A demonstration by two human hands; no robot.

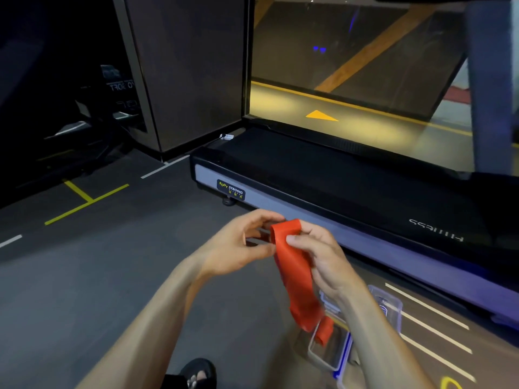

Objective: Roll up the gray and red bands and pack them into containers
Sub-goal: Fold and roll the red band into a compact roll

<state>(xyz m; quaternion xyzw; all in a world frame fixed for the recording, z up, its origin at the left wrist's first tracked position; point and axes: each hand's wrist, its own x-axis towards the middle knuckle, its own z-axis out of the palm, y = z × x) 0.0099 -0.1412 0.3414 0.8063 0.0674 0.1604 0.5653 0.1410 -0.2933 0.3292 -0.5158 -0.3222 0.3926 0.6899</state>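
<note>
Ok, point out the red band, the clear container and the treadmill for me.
red band [293,265]: head view, flat middle of the strip below the hands.
clear container [391,310]: head view, right-hand wall.
treadmill [337,189]: head view, black belt surface.

The scene is dim, darkest at upper left. Warm yellow light glows on the floor beyond the glass pane [351,66], which carries faint reflections. Wide-angle distortion bends lines near the edges; the picture looks soft and slightly blurred.

Clear containers [391,310] partly hidden behind forearm; red band [295,265] tail blurred.
</note>
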